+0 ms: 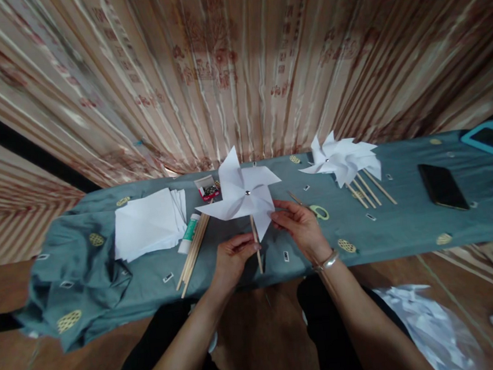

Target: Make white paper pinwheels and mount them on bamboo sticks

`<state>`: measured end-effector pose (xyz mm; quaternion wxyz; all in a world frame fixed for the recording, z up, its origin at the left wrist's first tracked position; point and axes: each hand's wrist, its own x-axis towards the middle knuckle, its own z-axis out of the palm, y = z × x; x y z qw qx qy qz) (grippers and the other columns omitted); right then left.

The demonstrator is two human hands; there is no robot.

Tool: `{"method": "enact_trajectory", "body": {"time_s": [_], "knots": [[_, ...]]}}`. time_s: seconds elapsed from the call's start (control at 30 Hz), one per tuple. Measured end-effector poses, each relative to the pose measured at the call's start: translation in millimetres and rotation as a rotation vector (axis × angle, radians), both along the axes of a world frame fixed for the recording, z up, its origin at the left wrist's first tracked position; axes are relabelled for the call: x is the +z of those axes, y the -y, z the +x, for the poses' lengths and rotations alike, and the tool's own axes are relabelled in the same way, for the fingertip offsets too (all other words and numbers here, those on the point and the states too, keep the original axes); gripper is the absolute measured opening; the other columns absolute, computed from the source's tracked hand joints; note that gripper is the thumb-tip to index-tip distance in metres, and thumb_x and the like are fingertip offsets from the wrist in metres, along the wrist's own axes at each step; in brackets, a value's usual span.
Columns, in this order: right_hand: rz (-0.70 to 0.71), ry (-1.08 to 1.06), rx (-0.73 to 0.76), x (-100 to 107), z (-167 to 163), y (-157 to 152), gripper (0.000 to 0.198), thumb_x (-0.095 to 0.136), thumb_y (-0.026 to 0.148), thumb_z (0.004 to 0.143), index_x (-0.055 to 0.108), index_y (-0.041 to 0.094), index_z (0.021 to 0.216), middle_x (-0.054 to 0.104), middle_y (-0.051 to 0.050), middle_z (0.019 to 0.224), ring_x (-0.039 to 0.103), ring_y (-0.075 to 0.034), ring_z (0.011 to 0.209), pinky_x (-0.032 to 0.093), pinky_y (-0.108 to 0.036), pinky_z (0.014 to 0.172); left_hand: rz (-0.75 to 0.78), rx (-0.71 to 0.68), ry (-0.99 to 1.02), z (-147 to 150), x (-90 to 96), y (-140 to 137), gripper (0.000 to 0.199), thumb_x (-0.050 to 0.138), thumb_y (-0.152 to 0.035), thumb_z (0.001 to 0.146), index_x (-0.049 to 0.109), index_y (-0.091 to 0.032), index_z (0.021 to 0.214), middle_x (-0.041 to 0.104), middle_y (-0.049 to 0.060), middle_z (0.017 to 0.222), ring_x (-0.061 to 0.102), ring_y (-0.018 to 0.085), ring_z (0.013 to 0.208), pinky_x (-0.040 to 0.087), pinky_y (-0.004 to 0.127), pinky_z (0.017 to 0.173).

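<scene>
A white paper pinwheel [252, 178] with a shiny pin at its centre stands upright in front of me on a thin wooden stick. My left hand [235, 257] pinches that stick below the blades. At the lower right blade, my right hand [299, 225] has its thumb and fingers closed on the paper's edge. A pair of scissors with light green handles [319, 212] lies just beyond my right hand. Left of the pinwheel are a bundle of wooden sticks [195, 249], a glue stick [189, 235] and a small open box of pins [207, 189].
White paper sheets [146, 225] are stacked at the left on the cloth-covered table [390, 232]. Several finished pinwheels [344, 161] lie at the back right, near a black phone [442, 186] and a blue-framed device [492, 139]. A plastic bag of white paper [429, 324] rests on the floor.
</scene>
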<state>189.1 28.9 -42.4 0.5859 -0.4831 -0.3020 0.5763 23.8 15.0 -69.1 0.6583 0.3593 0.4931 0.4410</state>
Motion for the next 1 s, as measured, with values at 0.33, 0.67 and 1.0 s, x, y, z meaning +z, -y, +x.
{"method": "enact_trajectory", "body": {"time_s": [0.33, 0.67, 1.0], "knots": [[0.0, 0.0, 0.002, 3.8, 2.8, 2.4, 0.049, 0.091, 0.041, 0.046, 0.072, 0.021, 0.087, 0.07, 0.003, 0.064, 0.057, -0.01, 0.054, 0.046, -0.025, 0.053, 0.022, -0.023, -0.018, -1.2, 1.6, 0.7, 0.028, 0.084, -0.026, 0.052, 0.079, -0.017, 0.077, 0.077, 0.005, 0.079, 0.07, 0.019, 0.072, 0.055, 0.033, 0.081], [-0.012, -0.078, 0.041, 5.2, -1.1, 4.1, 0.048, 0.091, 0.037, 0.046, 0.073, 0.021, 0.086, 0.069, 0.004, 0.062, 0.056, -0.008, 0.053, 0.044, -0.022, 0.052, 0.025, -0.021, 0.003, -0.2, 1.4, 0.6, 0.026, 0.083, -0.025, 0.051, 0.079, -0.019, 0.076, 0.077, 0.003, 0.076, 0.068, 0.017, 0.07, 0.054, 0.03, 0.078], [0.005, -0.033, 0.177, -0.5, -18.0, 8.8, 0.048, 0.09, 0.033, 0.048, 0.069, 0.022, 0.09, 0.072, 0.004, 0.068, 0.062, -0.011, 0.058, 0.051, -0.023, 0.058, 0.053, -0.025, 0.003, 3.2, 5.3, 1.8, 0.027, 0.083, -0.026, 0.051, 0.079, -0.018, 0.076, 0.077, 0.004, 0.078, 0.07, 0.024, 0.083, 0.053, 0.037, 0.087]]}}
